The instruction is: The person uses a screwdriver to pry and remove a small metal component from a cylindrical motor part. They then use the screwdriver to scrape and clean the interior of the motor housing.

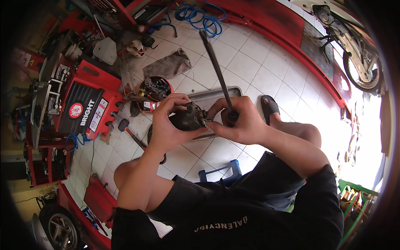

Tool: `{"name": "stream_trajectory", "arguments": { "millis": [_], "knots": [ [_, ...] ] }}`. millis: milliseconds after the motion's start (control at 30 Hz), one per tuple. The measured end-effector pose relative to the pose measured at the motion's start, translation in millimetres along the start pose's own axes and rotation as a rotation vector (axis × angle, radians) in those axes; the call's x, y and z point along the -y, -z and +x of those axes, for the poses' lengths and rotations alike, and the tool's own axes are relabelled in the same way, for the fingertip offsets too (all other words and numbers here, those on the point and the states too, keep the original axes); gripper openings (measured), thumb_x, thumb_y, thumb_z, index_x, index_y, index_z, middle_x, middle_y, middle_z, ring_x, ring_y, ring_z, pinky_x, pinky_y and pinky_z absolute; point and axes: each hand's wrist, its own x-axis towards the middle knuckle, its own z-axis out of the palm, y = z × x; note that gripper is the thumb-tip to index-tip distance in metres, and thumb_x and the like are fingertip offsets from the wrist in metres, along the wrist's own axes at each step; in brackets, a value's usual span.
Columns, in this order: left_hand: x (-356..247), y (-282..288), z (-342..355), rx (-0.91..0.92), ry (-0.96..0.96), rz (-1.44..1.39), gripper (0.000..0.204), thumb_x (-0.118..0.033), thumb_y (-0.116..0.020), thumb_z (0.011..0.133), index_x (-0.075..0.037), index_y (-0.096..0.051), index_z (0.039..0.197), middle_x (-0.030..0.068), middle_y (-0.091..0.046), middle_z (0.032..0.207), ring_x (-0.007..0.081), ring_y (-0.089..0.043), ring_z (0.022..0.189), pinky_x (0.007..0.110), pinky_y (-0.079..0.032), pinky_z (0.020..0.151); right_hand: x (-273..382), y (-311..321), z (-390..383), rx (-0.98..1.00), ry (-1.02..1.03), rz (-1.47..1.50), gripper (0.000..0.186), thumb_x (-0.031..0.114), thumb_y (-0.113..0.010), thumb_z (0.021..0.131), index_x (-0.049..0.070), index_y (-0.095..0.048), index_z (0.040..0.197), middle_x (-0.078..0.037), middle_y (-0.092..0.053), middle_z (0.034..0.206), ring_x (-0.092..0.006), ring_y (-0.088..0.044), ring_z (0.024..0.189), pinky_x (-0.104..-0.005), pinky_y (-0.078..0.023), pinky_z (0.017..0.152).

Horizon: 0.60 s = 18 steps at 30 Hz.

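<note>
My left hand [163,121] grips a dark, greasy, rounded metal part [186,118] in front of me, with the thumb below it and the fingers over its far side. In my right hand [243,123] is a long dark bar tool [216,68]. Its round end sits in my palm, and the shaft points away to the far left. My right thumb and index finger pinch at the right end of the metal part, where a small fitting shows. What lies between those fingertips is mostly hidden. Beneath both hands is a shallow metal tray [236,90] on the floor.
A round container of small parts [166,85] and a grey rag [168,64] lie beyond my left hand. A hammer [130,132] rests on the tiles. Left stands a red machine [79,104]; a blue stool [235,167] is close. A motorcycle [362,62] stands far right.
</note>
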Motion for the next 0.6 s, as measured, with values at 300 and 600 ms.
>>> {"name": "stream_trajectory", "arguments": {
  "millis": [300, 600],
  "knots": [
    [9, -7, -3, -0.192, 0.752, -1.002, 0.04, -0.015, -0.084, 0.083, -0.002, -0.061, 0.114, 0.0071, -0.069, 0.103, 0.0142, -0.067, 0.093, 0.029, -0.055, 0.083, -17, 13, 9, -0.058, -0.232, 0.522, 0.018, -0.003, -0.069, 0.083, -0.002, -0.062, 0.1, -0.012, -0.064, 0.102, -0.0084, -0.055, 0.057, -0.0225, -0.044, 0.053],
    [7, -13, 1, -0.013, 0.691, -0.555, 0.063, -0.012, -0.095, 0.066, 0.002, -0.059, 0.116, 0.0086, -0.067, 0.107, 0.0156, -0.065, 0.097, 0.029, -0.054, 0.085, -42, 21, 14, 0.273, -0.265, 1.119, 0.026, 0.02, -0.055, 0.093, -0.002, -0.059, 0.105, -0.01, -0.059, 0.089, -0.01, -0.045, 0.049, -0.029, -0.041, 0.054]
  ]
}}
